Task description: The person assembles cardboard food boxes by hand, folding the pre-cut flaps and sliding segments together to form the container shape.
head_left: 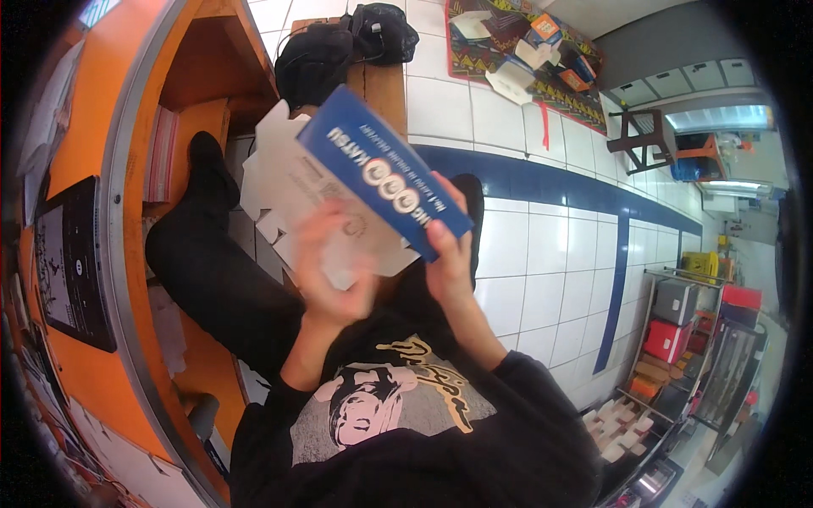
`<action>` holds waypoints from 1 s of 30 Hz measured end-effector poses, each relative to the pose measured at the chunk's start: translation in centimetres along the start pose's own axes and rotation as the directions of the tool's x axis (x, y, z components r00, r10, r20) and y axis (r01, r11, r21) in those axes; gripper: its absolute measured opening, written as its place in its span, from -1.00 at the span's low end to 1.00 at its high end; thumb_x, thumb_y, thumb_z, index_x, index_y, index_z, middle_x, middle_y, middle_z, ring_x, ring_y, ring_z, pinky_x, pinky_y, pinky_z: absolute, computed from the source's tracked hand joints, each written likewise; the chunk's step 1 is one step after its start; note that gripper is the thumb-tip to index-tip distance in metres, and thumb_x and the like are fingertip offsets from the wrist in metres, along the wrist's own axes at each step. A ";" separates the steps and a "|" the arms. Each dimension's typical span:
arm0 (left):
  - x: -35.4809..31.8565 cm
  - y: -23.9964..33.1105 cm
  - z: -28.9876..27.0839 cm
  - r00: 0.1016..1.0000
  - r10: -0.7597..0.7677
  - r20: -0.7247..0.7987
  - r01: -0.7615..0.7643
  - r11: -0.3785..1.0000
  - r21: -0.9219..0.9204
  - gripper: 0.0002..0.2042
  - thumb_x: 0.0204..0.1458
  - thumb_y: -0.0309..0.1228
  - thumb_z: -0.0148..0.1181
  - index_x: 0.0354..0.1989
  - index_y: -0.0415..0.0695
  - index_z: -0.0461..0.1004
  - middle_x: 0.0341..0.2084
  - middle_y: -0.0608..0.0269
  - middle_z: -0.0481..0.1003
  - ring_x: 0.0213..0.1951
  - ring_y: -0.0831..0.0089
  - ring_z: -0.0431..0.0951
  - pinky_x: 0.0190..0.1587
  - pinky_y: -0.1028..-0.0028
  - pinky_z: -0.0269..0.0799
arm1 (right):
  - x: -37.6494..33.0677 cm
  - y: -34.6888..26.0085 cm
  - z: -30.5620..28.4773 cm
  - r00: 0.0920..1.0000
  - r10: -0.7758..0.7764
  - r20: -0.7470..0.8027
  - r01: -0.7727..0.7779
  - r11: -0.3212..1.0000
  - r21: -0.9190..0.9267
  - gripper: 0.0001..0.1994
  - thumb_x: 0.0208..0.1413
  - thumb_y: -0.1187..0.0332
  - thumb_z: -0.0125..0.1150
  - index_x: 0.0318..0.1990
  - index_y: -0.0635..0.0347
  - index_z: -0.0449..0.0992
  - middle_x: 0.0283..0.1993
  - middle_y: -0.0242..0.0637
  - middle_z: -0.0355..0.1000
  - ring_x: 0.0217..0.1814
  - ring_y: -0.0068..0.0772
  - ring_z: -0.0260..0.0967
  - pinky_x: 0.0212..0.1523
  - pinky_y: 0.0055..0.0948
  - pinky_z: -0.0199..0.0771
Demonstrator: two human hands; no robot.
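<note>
Left hand (334, 258) and right hand (447, 254) both clamp flat cardboard box blank (356, 182), blue printed face, white jagged flaps, raised above lap. Orange curved counter (127, 212) close left; white tiled floor (550, 254) open right.

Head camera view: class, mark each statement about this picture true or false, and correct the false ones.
1. Both hands hold a cardboard box with a blue printed panel. True: the left hand and the right hand grip it.
2. The floor is bare wood. False: it is white tile with a blue stripe.
3. A curved orange counter runs along the person's left. True.
4. The person wears a plain white shirt. False: the top is black with a printed picture.
5. A patterned mat on the floor holds several small boxes. True.
</note>
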State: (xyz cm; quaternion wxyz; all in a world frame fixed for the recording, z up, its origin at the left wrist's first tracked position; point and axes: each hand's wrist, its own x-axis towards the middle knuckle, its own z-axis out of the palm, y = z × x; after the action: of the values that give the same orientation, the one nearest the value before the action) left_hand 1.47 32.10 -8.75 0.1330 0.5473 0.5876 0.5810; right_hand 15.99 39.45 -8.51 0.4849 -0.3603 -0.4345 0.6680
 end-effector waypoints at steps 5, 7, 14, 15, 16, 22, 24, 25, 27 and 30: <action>1.7 -2.5 -1.3 0.942 -0.114 -0.316 0.053 0.979 -0.194 -0.39 0.12 -0.14 0.06 0.19 -0.37 0.11 0.11 0.00 0.29 0.16 0.21 0.25 0.26 0.25 -0.01 | -0.1 -0.1 -4.2 0.888 0.163 0.429 -0.040 0.959 -0.282 -0.27 -0.01 0.15 0.22 0.25 0.22 0.02 0.26 -0.10 -0.05 0.33 -0.27 -0.08 0.30 -0.28 -0.10; 1.2 -2.5 -0.6 0.940 -0.211 -0.269 0.126 0.946 -0.299 -0.51 0.18 -0.24 -0.02 0.16 -0.37 0.19 0.10 0.03 0.32 0.11 0.30 0.30 0.19 0.34 0.10 | -0.6 -0.6 -3.4 0.868 0.227 0.441 -0.116 0.957 -0.265 -0.26 0.04 0.13 0.18 0.27 0.19 -0.08 0.25 -0.09 -0.10 0.34 -0.25 -0.15 0.32 -0.24 -0.18; 0.3 -4.2 0.7 0.837 -0.541 -0.081 0.511 0.826 -0.237 -0.52 0.17 -0.31 0.06 0.18 -0.35 0.20 0.14 -0.03 0.28 0.11 0.32 0.33 0.17 0.43 0.15 | 4.3 -0.9 -6.5 0.769 0.628 0.123 -0.549 0.746 -0.377 -0.45 0.05 0.08 0.15 0.16 0.07 0.19 0.16 -0.23 0.16 0.26 -0.27 0.07 0.23 -0.12 0.09; 0.5 -4.2 0.8 0.840 -0.536 -0.086 0.506 0.830 -0.234 -0.52 0.17 -0.31 0.06 0.18 -0.35 0.20 0.14 -0.03 0.28 0.11 0.32 0.33 0.17 0.43 0.15 | 7.1 -1.5 -8.0 0.767 0.640 0.042 -0.579 0.719 -0.385 -0.49 0.06 0.07 0.15 0.13 0.05 0.25 0.12 -0.25 0.21 0.22 -0.26 0.14 0.19 -0.06 0.15; 0.7 -4.0 1.0 0.903 -0.392 -0.176 0.364 0.915 -0.172 -0.50 0.18 -0.31 0.03 0.21 -0.34 0.14 0.19 -0.06 0.20 0.16 0.26 0.29 0.20 0.39 0.11 | 10.8 -3.2 -8.7 0.808 0.588 0.043 -0.568 0.795 -0.211 -0.49 0.11 0.03 0.07 0.15 0.07 0.25 0.13 -0.23 0.24 0.17 -0.16 0.21 0.16 0.06 0.16; 1.2 -3.8 -0.1 0.864 -0.428 -0.266 0.304 0.864 -0.402 -0.50 0.19 -0.35 -0.03 0.24 -0.33 0.05 0.25 -0.06 0.08 0.12 0.23 0.33 0.13 0.31 0.28 | 24.3 -5.1 -16.3 0.936 0.041 -0.350 -0.132 0.962 -0.240 -0.08 0.06 -0.38 -0.23 0.37 0.08 -0.27 0.43 -0.09 -0.20 0.48 -0.16 -0.31 0.14 0.41 -0.04; 0.7 -3.5 -0.9 0.780 -0.569 -0.260 0.395 0.771 -0.501 -0.60 0.18 -0.38 -0.03 0.15 -0.29 0.16 0.10 0.07 0.24 -0.32 0.54 0.44 -0.33 0.60 0.42 | 21.7 0.0 -14.0 0.971 -0.027 -0.239 -0.102 0.852 -0.513 -0.04 0.04 -0.41 -0.26 0.38 0.05 -0.37 0.42 -0.09 -0.13 0.47 -0.16 -0.23 0.16 0.37 -0.04; 1.0 -3.6 -0.3 0.792 -0.567 -0.226 0.394 0.758 -0.520 -0.60 0.18 -0.38 -0.03 0.15 -0.29 0.16 0.10 0.07 0.24 -0.32 0.54 0.44 -0.33 0.60 0.42 | 20.9 4.1 -17.8 0.983 -0.044 -0.177 -0.092 0.715 -0.693 -0.04 0.06 -0.33 -0.13 0.38 0.13 -0.33 0.39 0.01 -0.07 0.44 -0.16 -0.13 0.22 0.14 0.05; 0.1 -5.0 -1.2 0.765 -0.603 -0.225 0.430 0.740 -0.517 -0.71 0.18 -0.41 -0.03 0.05 -0.23 0.24 -0.08 0.23 0.31 -0.62 0.77 0.16 -0.65 0.73 0.07 | 15.7 11.3 -12.6 0.992 0.085 -0.096 -0.126 0.508 -0.852 0.03 -0.13 -0.20 0.26 0.34 0.28 -0.11 0.36 0.11 -0.06 0.42 0.06 -0.14 0.33 0.04 -0.13; -0.2 -4.8 -1.3 0.742 -0.646 -0.178 0.472 0.692 -0.546 -0.75 0.18 -0.41 -0.03 0.01 -0.20 0.26 -0.15 0.28 0.31 -0.68 0.81 0.07 -0.67 0.73 -0.10 | 8.3 15.6 -5.4 0.978 0.206 -0.039 -0.045 0.027 -0.999 0.10 -0.30 -0.12 0.42 0.33 0.19 -0.10 0.35 0.10 -0.11 0.29 0.18 0.02 0.10 0.28 0.02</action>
State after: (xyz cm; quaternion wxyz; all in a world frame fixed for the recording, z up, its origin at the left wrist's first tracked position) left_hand -1.79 32.56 -12.42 0.3249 0.1742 0.5839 0.7232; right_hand 13.45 46.28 -25.48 0.0129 -0.5923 -0.7690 0.2401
